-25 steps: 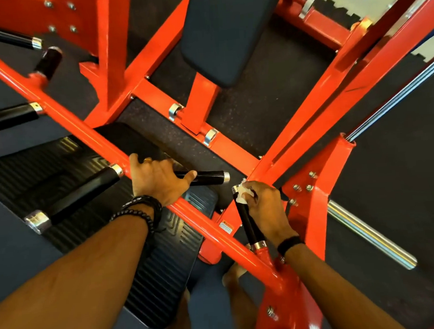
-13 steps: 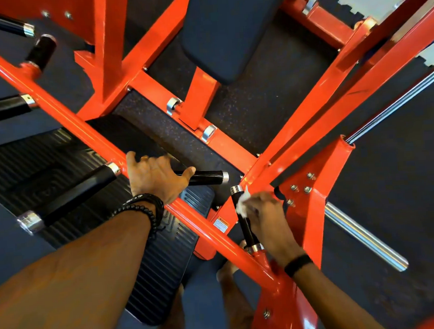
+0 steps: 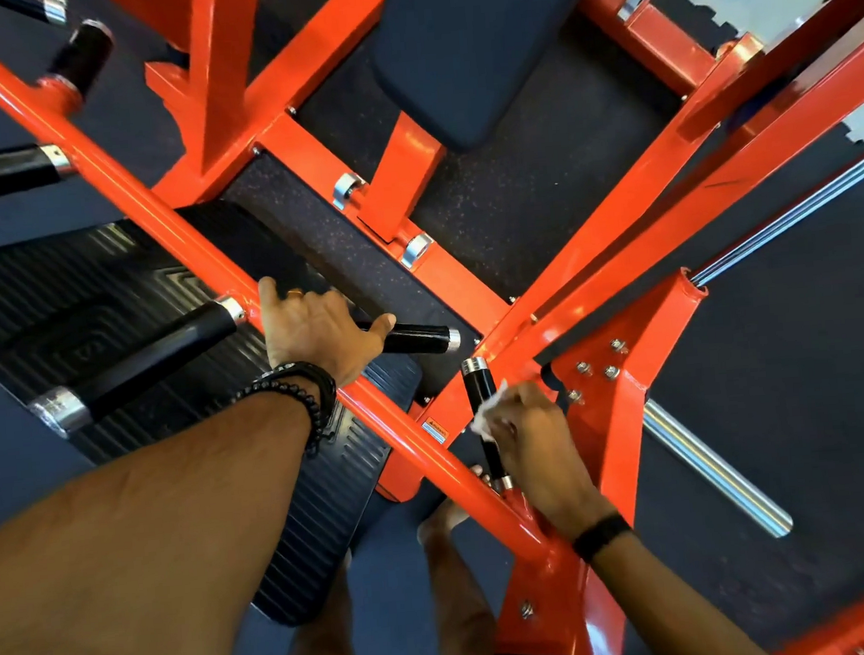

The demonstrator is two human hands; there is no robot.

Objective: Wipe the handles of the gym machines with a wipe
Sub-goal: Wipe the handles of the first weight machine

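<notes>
The right hand (image 3: 535, 448) pinches a crumpled white wipe (image 3: 487, 413) against the upright black rubber handle (image 3: 483, 415) mid-wipe — next, likely a downward stroke — while the left hand (image 3: 318, 335) curls around the horizontal black handle (image 3: 415, 339) on the orange steel frame (image 3: 166, 213).

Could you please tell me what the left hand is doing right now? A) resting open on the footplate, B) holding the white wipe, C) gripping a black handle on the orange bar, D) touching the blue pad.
C: the left hand curls round the black handle, while the right hand holds the white wipe.
</notes>
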